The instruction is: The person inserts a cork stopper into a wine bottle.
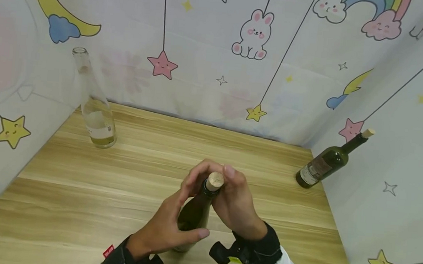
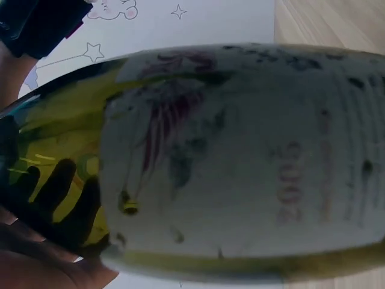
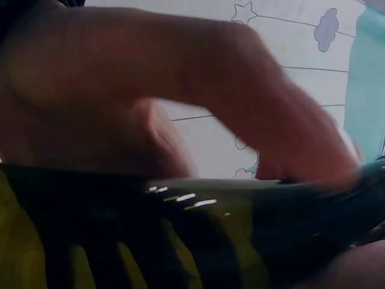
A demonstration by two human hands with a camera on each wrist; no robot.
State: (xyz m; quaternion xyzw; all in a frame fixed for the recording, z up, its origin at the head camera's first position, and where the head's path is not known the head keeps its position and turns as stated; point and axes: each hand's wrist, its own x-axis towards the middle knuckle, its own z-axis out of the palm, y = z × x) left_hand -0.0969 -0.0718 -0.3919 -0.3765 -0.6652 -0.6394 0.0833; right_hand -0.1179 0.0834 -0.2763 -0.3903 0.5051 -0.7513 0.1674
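Head feed: I have both forearms entering from the bottom edge and slanting inward, so that the hands meet about the upper part of a green bottle (image 1: 194,214) at the near middle of the wooden table (image 1: 136,175). A cork (image 1: 215,182) protrudes from its mouth.

Left hand (image 1: 171,218): wrist low, palm turned toward the bottle. I log it as curled loosely round the glass, fingers raised along the far side, thumb stretched nearly straight across the near side. Right hand (image 1: 237,201): wrist bent, palm facing the neck, one fingertip just beside the cork. My right-wrist feed shows a bent, blurred digit meeting the glass; whether this hand grips or merely touches, I cannot tell.

Left-wrist feed: the pale label (image 2: 240,162) fills most of my view, "2005" readable sideways; dark finger shapes show through the yellow-green glass next to it. Bottle axis on the head feed: neck tilted toward upper right. I cannot determine whether the base bears on the wood.

Surroundings: a clear bottle (image 1: 99,122) at the far left of the table, and a corked dark bottle (image 1: 327,161) at the right, near the printed wall (image 1: 199,93).
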